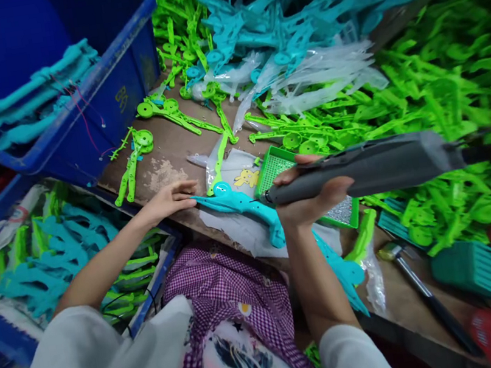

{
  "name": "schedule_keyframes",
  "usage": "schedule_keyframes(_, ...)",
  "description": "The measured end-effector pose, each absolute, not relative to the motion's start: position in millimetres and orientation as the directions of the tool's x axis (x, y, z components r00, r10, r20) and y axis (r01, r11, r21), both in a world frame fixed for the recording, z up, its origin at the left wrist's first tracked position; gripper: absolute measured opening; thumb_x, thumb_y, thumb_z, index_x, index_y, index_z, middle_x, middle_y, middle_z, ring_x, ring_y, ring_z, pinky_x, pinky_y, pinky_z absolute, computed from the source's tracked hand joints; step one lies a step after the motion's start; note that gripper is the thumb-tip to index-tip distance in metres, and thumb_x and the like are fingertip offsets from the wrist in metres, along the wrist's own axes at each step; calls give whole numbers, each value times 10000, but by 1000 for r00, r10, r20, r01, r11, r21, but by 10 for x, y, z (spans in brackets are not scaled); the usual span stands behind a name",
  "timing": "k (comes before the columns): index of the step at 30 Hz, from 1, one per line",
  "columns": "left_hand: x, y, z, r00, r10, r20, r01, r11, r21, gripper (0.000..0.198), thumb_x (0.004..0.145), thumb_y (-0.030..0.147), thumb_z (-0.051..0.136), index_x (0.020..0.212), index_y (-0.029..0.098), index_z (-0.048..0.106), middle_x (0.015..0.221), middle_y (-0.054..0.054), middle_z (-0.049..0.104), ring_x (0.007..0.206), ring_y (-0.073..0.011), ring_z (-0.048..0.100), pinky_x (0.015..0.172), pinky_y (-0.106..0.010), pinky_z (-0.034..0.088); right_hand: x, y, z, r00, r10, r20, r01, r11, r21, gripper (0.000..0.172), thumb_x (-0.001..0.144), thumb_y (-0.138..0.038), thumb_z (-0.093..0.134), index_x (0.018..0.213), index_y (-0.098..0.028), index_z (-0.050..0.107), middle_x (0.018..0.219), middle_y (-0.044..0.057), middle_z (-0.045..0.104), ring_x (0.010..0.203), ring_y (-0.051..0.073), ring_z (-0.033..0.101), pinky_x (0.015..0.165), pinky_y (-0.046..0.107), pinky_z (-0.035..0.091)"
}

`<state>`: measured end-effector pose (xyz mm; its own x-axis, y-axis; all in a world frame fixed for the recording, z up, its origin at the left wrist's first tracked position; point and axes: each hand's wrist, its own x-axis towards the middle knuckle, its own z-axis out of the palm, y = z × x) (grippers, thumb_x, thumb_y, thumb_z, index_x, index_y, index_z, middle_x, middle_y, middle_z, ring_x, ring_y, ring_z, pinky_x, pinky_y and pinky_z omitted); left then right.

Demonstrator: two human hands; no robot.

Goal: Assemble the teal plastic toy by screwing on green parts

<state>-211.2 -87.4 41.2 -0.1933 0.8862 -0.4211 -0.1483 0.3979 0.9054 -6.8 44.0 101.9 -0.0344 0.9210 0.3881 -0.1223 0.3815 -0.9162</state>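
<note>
A blue plastic part [249, 205] lies on a white cloth [234, 233] at the front edge of the table, a round disc on its upper side. My left hand [171, 200] touches its pointed left end, the fingers close together. My right hand [307, 196] is wrapped round a dark grey power screwdriver [376, 165], held almost level with its tip over the right part of the blue piece. Behind my right hand sits a green basket [270, 165], with small metal screws [344, 211] in its right section. A green arm-like part [220, 160] stands out beyond the disc.
Blue bins [116, 62] with blue and green parts stand at the left. Green parts [454, 67], blue parts [288, 11] and clear parts [317, 78] are heaped at the back and right. A hammer [420, 284] and a teal basket [481, 278] are at the right front.
</note>
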Motion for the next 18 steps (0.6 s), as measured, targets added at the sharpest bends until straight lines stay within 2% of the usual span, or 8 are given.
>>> schedule_keyframes(3, -2031, -1003, 368, -279, 907, -315, 89, 351, 932, 412, 704, 334, 750, 1069, 157, 680, 1061, -86, 693, 969, -209, 643, 899, -338, 502, 22, 637, 990, -4, 902, 431, -109, 428, -897, 576, 763, -811, 289, 816, -319, 585, 504, -22, 414, 407, 193, 497, 403, 347, 400)
schedule_keyframes(6, -1963, -1020, 328, -340, 921, -190, 318, 303, 898, 256, 790, 364, 660, 962, 181, 709, 1010, -75, 696, 959, -214, 636, 884, -327, 500, 114, 950, 997, 77, 891, 448, -74, 454, -888, 509, 787, -757, 354, 781, -292, 560, 510, -36, 418, 396, 169, 489, 389, 324, 376)
schedule_keyframes(9, -1956, -962, 308, -256, 945, -202, 345, 284, 894, 279, 800, 390, 639, 979, 184, 694, 990, -67, 686, 906, -208, 641, 833, -318, 515, 200, 1242, 938, 113, 899, 423, -81, 433, -898, 452, 773, -703, 453, 735, -260, 541, 521, -45, 445, 382, 137, 471, 383, 300, 355)
schedule_keyframes(12, -1952, -894, 309, -163, 974, -160, 414, 214, 885, 311, 790, 403, 658, 1025, 203, 702, 1019, -65, 674, 930, -215, 628, 838, -330, 505, 266, 1401, 820, 90, 913, 398, -63, 404, -913, 488, 758, -716, 455, 732, -235, 538, 509, -53, 460, 378, 124, 472, 387, 283, 343)
schedule_keyframes(18, -1886, -887, 271, -165, 986, -18, 533, 105, 839, 205, 843, 360, 631, 961, 229, 735, 971, -55, 687, 929, -208, 621, 844, -318, 479, 379, 1468, 694, 75, 909, 409, -45, 413, -910, 474, 778, -709, 452, 759, -246, 551, 531, -52, 487, 412, 106, 488, 424, 281, 363)
